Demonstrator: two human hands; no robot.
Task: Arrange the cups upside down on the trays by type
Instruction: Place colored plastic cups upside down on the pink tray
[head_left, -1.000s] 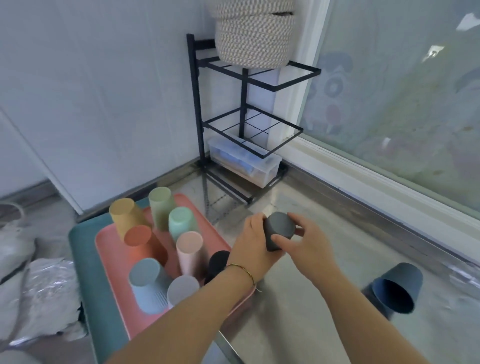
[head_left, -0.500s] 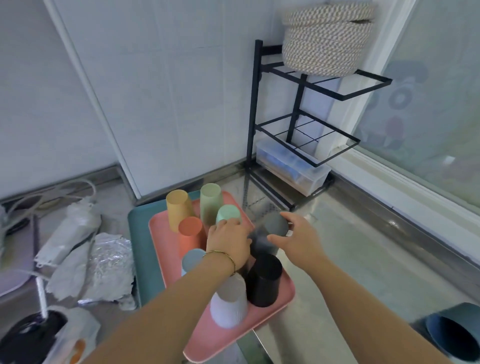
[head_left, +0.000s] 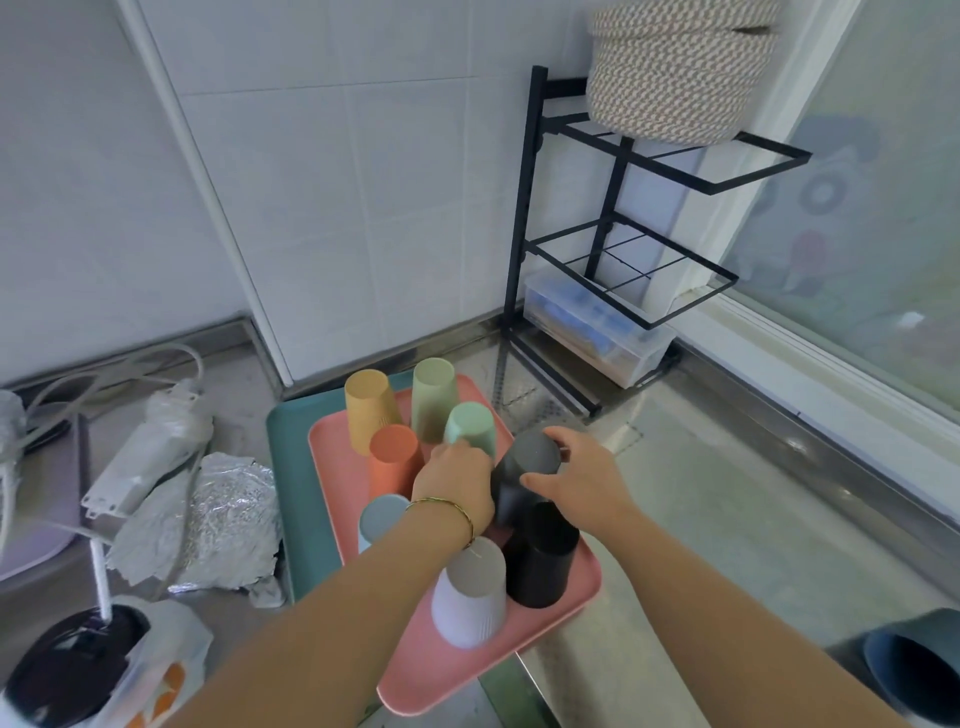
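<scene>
I had the right hand (head_left: 582, 478) on the dark grey cup (head_left: 530, 460), thumb on its near side and fingers (head_left: 553, 435) curled over the far edge of its upturned base, pinching it. The cup was tilted, base up, over the right side of the pink tray (head_left: 332, 467), between the mint cup (head_left: 470, 428) and the black cup (head_left: 540, 564). I could not tell whether its rim touched the tray. The left hand (head_left: 457, 483) lay against the cup's left side, its fingers folded out of my sight, so I could not tell whether they held it. On the pink tray, upside down, stood yellow (head_left: 369, 410), green (head_left: 434, 395), orange (head_left: 395, 457), blue-grey (head_left: 382, 519) and lilac (head_left: 470, 597) cups. That tray sat on a teal tray (head_left: 285, 467). A dark blue cup (head_left: 914, 670) lay well apart on the worktop (head_left: 727, 519), at the right.
</scene>
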